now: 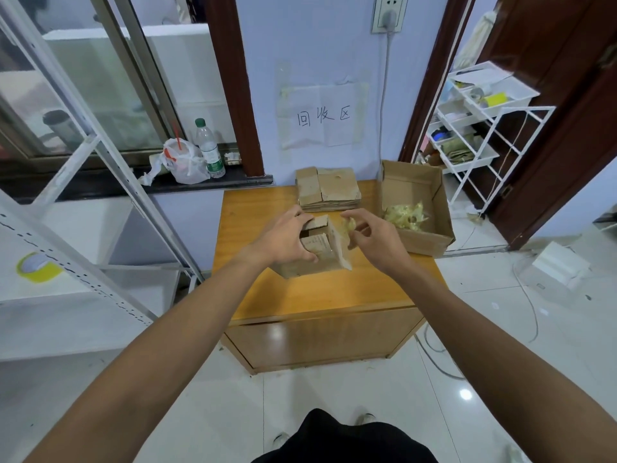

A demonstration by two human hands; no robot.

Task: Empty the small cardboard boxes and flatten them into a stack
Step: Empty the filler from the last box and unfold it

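A small cardboard box [320, 252] lies tipped on its side in the middle of the wooden table [320, 292], flaps open. My left hand [283, 237] grips it from the left, fingers curled round its open end. Just right of the box, my right hand [370, 237] pinches a crumpled piece of yellowish plastic filling [349, 225]. Behind them, by the wall, sits a stack of flattened boxes [329, 190]. At the table's right stands a larger open cardboard box [420, 242] holding more yellowish filling [405, 215].
A white metal shelf frame [100, 182] stands left of the table with a yellow tape roll [38, 267]. A bottle [210, 150] and plastic bag [187, 162] sit on the dark sill. A white wire rack [480, 128] stands at the right. Cables trail over the tiled floor.
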